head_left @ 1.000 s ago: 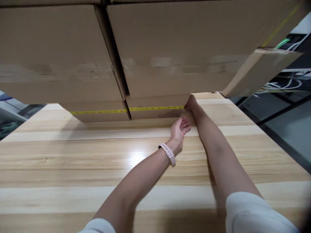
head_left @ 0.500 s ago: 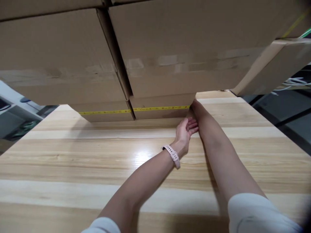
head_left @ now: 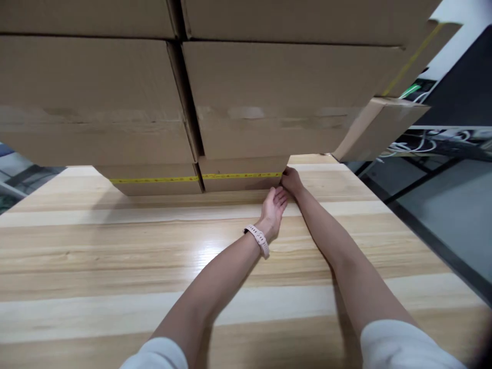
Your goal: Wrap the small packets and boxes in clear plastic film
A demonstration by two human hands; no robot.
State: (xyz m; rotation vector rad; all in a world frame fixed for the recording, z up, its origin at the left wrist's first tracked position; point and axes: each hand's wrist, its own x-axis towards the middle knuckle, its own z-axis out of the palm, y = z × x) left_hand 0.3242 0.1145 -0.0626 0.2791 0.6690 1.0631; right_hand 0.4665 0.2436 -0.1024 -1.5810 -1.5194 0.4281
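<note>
Desk (head_left: 123,261): pale wood with lighter and darker bands; bare stretch from near edge to boxes.
Background: white cables (head_left: 407,146) beyond the right edge, below a dark panel (head_left: 461,82).
Box stack (head_left: 261,77): brown cardboard, two columns with a narrow dark gap, toward the desk's far edge.
Yellow strip (head_left: 242,176): red marks; runs sideways across the lowest boxes, its visible right end beside the right hand.
Right hand (head_left: 291,180): at the right corner of the lower right box (head_left: 230,186); fingers bent, partly hidden; whether its grip holds the strip cannot be judged.
Left hand (head_left: 273,209): palm up, fingers loosely extended, grip unclosed, just nearer than the right hand.
Wristband (head_left: 258,240): pale, on left wrist.
Narrow carton (head_left: 378,128): by the desk's far right corner.
</note>
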